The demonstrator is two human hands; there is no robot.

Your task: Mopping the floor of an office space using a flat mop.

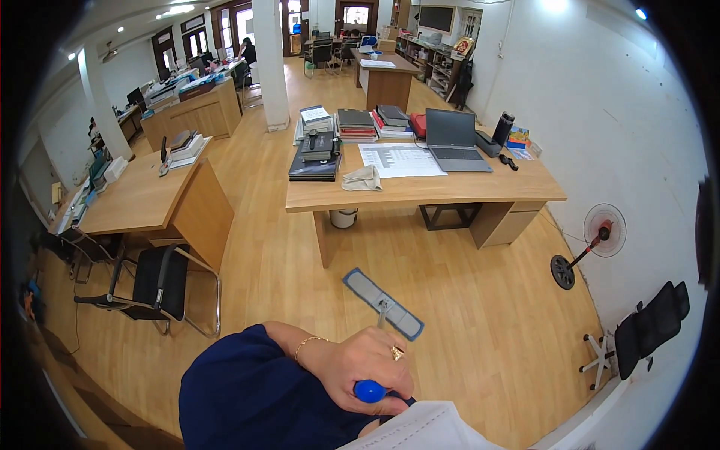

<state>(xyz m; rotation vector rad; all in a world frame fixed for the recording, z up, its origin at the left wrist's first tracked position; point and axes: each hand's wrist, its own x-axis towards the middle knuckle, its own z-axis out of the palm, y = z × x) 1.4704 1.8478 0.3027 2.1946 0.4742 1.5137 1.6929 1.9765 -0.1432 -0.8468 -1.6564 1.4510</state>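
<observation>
My left hand (369, 366) is closed round the top of a flat mop's handle, with the blue end cap (369, 391) showing out of the fist. A gold ring and a thin bracelet are on this hand and wrist, and a navy sleeve (255, 390) covers the upper arm. Most of the handle is hidden beneath the hand. The mop head (364, 290), a long grey pad with a blue edge, lies aslant on the wood floor in front of the desk. My right hand does not show.
Ahead stands a wooden desk (427, 191) with an open laptop (454, 142), books, papers and a beige cloth (363, 178). A white bucket (343, 218) is under it. Left are another desk (135, 199) and a black chair (161, 285); right, a fan (603, 232) and an office chair (651, 330).
</observation>
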